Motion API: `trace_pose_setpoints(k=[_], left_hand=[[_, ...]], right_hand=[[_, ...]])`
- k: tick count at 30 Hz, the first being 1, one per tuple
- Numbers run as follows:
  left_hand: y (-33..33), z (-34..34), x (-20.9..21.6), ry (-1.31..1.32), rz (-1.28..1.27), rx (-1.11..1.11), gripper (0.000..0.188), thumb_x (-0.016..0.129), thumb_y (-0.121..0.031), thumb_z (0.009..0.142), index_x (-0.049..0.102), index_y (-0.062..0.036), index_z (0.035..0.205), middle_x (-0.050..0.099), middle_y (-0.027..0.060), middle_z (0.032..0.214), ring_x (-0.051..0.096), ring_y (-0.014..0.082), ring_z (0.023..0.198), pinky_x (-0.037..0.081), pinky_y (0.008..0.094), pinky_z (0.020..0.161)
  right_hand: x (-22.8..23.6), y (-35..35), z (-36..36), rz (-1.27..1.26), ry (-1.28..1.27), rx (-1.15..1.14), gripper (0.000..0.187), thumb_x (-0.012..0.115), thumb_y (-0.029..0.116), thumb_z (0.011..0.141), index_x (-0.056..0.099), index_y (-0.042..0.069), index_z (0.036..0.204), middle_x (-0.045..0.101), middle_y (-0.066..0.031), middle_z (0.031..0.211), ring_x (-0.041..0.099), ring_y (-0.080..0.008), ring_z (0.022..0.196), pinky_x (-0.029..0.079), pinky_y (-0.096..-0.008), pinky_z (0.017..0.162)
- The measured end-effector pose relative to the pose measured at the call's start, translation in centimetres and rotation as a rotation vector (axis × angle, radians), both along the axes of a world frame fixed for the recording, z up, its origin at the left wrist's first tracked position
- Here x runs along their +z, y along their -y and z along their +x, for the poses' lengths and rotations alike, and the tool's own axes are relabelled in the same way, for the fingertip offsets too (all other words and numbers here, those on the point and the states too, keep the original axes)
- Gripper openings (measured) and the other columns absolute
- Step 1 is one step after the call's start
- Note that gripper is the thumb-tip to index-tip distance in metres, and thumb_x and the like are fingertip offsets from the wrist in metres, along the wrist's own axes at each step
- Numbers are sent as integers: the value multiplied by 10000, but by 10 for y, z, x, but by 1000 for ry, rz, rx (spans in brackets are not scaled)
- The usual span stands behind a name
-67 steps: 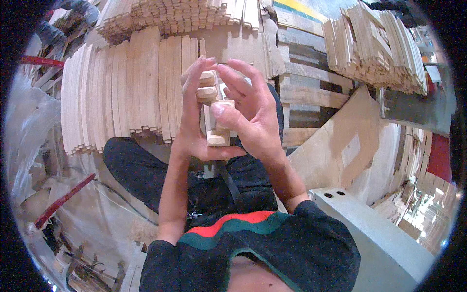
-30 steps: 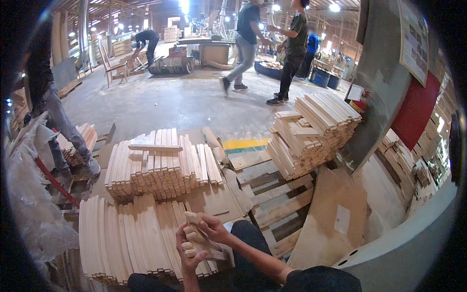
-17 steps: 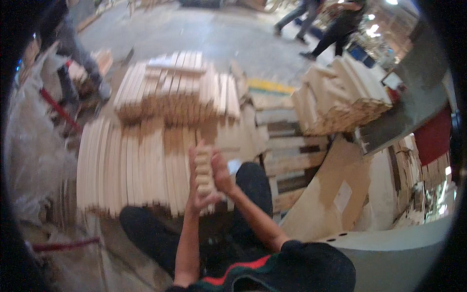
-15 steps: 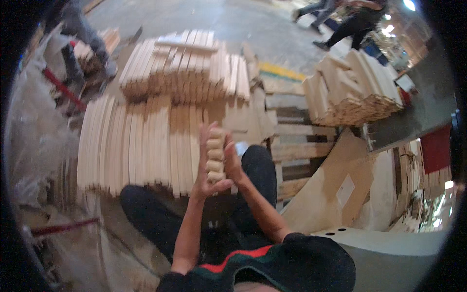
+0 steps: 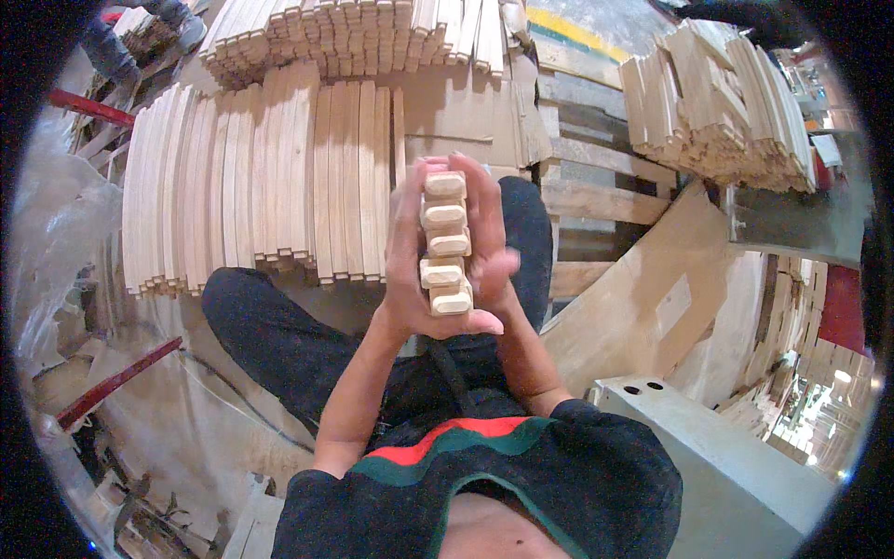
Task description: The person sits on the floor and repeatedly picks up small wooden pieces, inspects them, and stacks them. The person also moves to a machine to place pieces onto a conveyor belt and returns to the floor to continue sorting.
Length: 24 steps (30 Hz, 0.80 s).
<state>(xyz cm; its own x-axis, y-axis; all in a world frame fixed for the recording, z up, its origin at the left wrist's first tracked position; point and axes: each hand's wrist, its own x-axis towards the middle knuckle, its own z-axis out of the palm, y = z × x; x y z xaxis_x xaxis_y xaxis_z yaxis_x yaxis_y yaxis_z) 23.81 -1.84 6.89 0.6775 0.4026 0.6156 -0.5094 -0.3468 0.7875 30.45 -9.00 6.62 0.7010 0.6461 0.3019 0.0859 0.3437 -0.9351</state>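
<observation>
Several pale wooden slats (image 5: 447,244) are stacked in one row between my palms, their rounded ends pointing up at me. My left hand (image 5: 404,256) presses the row from the left, its thumb crossing below the nearest slat. On the other side my right hand (image 5: 488,224) lies along the row, fingers stretched upward and slightly blurred. The slats' lower lengths are hidden behind the ends and my hands. Just beyond and left of my hands lies a wide stack of similar slats (image 5: 270,168), side by side.
Behind that stack is another slat pile (image 5: 345,37). A cardboard sheet (image 5: 456,116) and a wooden pallet (image 5: 605,200) lie to its right. Further right, more slats (image 5: 717,102) are piled beside a grey metal surface (image 5: 792,219). Red bars (image 5: 116,382) stand at left. Other people's legs (image 5: 112,47) show far left.
Both hands have risen closer to me with the slats, now slightly farther right. The slat ends sit squarer to view. My view has tilted down, shifting the stacks upward.
</observation>
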Motion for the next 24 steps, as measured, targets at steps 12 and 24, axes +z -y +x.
trace_pose_setpoints(k=[12,24], left_hand=[[26,-16,-72,-199,-65,-26,1349,772,-685,526,141,81,1441,332,255,1390,330,377,1314,274,472,1086],[8,-22,-112,-374,-130,-104,1252,731,-670,586,167,49,1443,333,251,1396,332,380,1317,273,487,1093]], right_hand=[[-12,13,10,-61,285,-39,737,520,342,884,248,-27,1460,366,-223,1418,404,-365,1269,312,-435,1071],[-60,1,16,58,325,-14,1282,391,891,661,92,-51,1479,199,-332,1469,233,-447,1367,183,-479,1121]])
